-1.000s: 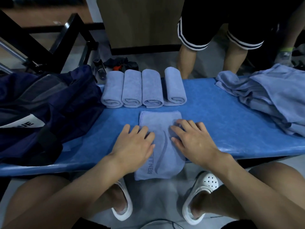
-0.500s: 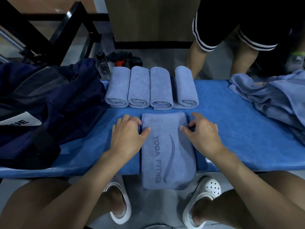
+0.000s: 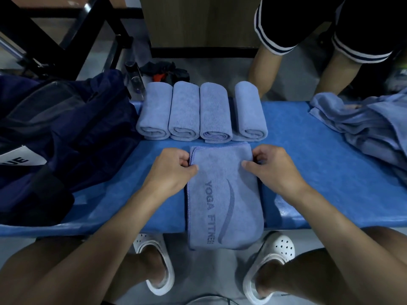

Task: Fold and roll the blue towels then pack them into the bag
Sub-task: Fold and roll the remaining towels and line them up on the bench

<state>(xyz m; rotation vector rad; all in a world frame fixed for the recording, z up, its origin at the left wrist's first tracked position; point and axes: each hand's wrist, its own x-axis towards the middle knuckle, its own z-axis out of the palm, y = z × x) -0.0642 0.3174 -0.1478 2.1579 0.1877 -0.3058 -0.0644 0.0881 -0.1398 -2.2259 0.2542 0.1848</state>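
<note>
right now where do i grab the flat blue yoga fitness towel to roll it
Grip the folded blue towel at its far corners, left hand and right hand from either side: that end lies flat on the blue padded bench; the near end overhangs.

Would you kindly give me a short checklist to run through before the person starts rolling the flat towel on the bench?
1. Left hand has a grip on the far left corner of the towel: ok.
2. Right hand pinches the far right corner: ok.
3. Towel folded to a narrow strip, edges lined up: ok.
4. Whole towel rests on the bench: not ok; its near end hangs over the edge.
5. Four rolls lie clear of the towel's far edge: cannot tell; the gap looks very thin.
6. Bag open for packing: cannot tell.
</note>
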